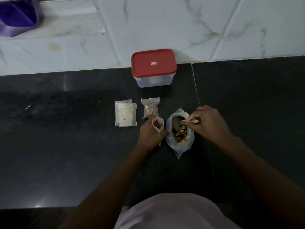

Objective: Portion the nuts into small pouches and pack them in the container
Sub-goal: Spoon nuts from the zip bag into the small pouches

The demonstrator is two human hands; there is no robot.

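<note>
My left hand (151, 132) grips a pouch (157, 125) open beside the nut bag (179, 135), presumably keeping transfers short; my right hand (208, 121) pinches a scoop (189, 121)

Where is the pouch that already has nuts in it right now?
In the head view, the filled pouch lies flat in front of the red-lidded container, right of the empty pouches and just beyond the left hand.

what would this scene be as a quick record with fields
left hand: holds small clear plastic pouch open
right hand: pinches small tan scoop over large clear bag of mixed nuts
filled clear pouch: one, lying on black counter
flat whitish plastic pouches: stacked, left of filled one
red-lidded clear plastic container: closed, by wall
</note>
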